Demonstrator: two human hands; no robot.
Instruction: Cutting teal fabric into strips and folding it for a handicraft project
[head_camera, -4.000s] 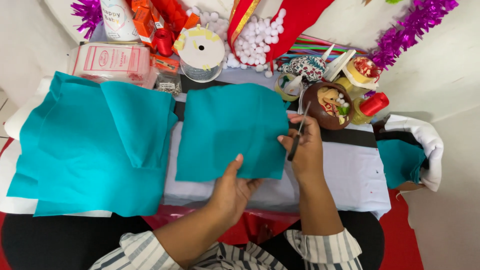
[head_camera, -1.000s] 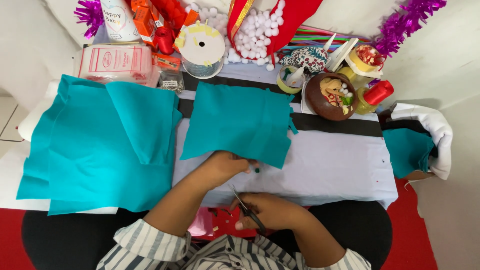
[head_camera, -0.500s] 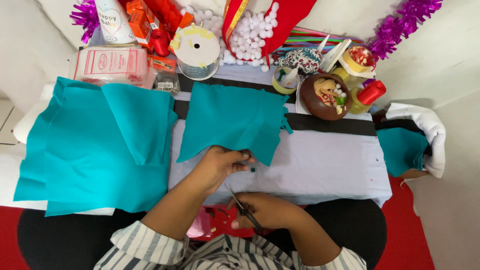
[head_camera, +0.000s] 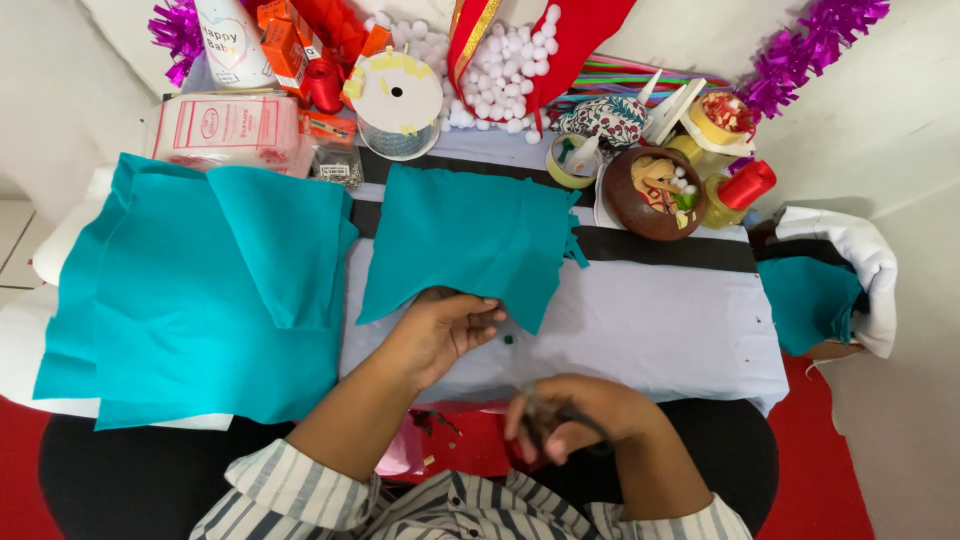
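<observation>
Teal felt covers most of the table (head_camera: 660, 330): a cut piece (head_camera: 470, 240) lies flat in the middle, and a larger folded sheet (head_camera: 190, 300) spreads out to the left of it. The left hand (head_camera: 445, 330) rests with curled fingers on the near edge of the cut piece, touching it rather than gripping it. The right hand (head_camera: 575, 415) is down by the lap, well apart from the felt, closed around dark scissors (head_camera: 545, 430); their blades are mostly hidden, so I cannot tell whether they are open. By the look of it the middle piece has already been cut free, with a ragged strip hanging at its right corner, while the big sheet looks uncut. A small scrap (head_camera: 810, 300) lies at the far right. Bowl (head_camera: 650, 195), ribbon spool (head_camera: 398, 95) and cotton balls (head_camera: 490, 70) crowd the back edge, untouched
</observation>
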